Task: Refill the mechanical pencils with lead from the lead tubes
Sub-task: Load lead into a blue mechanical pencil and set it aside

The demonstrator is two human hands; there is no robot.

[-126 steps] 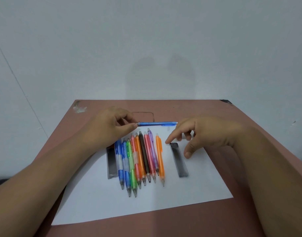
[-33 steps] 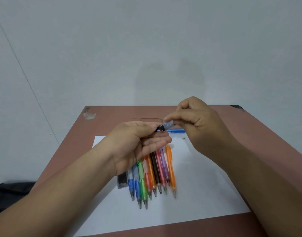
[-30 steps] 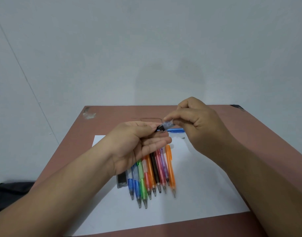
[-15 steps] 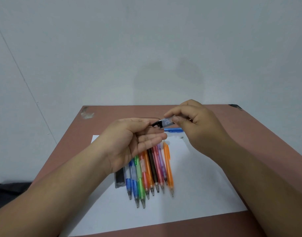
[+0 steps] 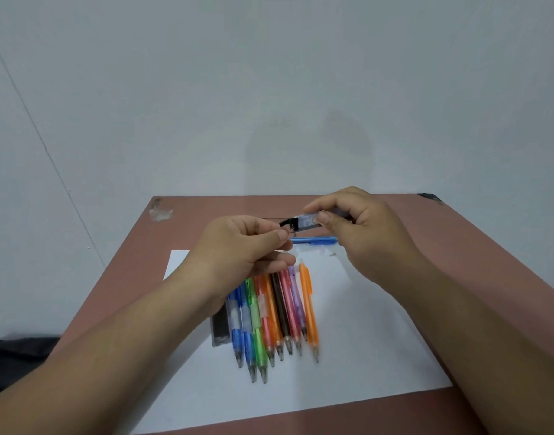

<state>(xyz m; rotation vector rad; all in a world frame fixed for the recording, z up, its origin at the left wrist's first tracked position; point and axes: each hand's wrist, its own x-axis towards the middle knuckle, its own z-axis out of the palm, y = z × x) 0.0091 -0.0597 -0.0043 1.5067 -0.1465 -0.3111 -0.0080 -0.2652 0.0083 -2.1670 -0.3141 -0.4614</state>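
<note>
While up in the air over the worktop [image 5: 426,233], held: lead tube [image 5: 304,221], pinched by right hand [image 5: 360,233], its black end pinched by left hand [image 5: 247,246]. Could tip and spill thin leads, easy to snap. Pencils [image 5: 275,315] lying on white paper [image 5: 363,356], blue pencil [image 5: 313,240] far behind. Plain pale wall [image 5: 269,89] beyond.

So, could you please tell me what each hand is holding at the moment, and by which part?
The right hand grips the lead tube around its body. The left hand pinches the tube's dark cap end with thumb and fingertips.
</note>
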